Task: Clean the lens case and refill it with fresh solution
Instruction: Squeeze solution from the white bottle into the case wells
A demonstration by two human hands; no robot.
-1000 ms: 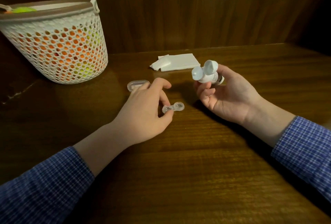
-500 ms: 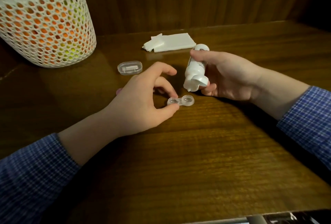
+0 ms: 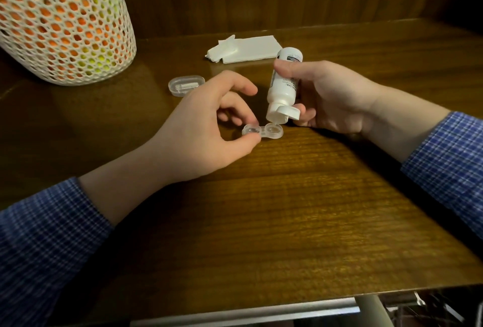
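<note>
Lens case [image 3: 262, 132] lies mid-table [image 3: 287, 209]; left hand [image 3: 209, 128] pinches its left well, right hand [image 3: 329, 97] grips the inverted bottle [image 3: 283, 83] over the right well. Judged light, stiff, slippery: hold by the rim.

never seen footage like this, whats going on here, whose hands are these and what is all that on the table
There is no machine here. A person wears a camera on the head, so you look down at their own two hands over a wooden table. The left hand pinches a small clear lens case that lies on the table. The right hand grips a white solution bottle, tipped nozzle-down over the case's right well, its flip cap open. Farther back lie a clear oval box, folded white tissues and a white mesh basket.
</note>
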